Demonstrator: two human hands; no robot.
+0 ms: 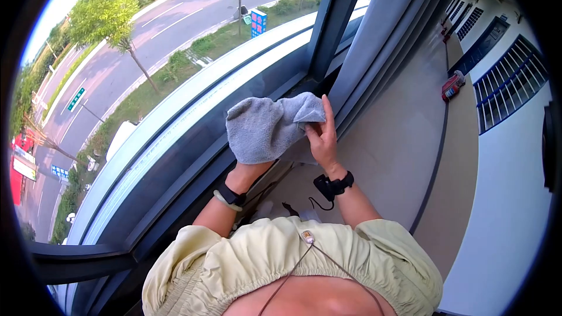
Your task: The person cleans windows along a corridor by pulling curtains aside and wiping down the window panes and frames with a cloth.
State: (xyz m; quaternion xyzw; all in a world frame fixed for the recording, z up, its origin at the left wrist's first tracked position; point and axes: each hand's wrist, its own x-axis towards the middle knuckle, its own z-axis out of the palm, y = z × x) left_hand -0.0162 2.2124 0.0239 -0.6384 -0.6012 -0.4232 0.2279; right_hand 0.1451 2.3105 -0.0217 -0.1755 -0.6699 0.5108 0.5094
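A grey cloth (257, 129) is bunched up in front of me beside the window frame. It drapes over my left hand (250, 172), so only the heel of that hand and the wrist show; the fingers are hidden beneath the fabric. At the cloth's right end, my right hand (323, 139) grips a folded corner between thumb and fingers, with the index finger extended along the edge. Each wrist wears a black band, and the right one (333, 185) has a small box and a thin cable.
To the left runs a dark window frame (193, 164) with a road (175, 17) and trees outside. A grey curtain (380, 41) hangs just beyond my right hand. A red fire extinguisher (452, 86) stands by the corridor wall, near a barred window (509, 85).
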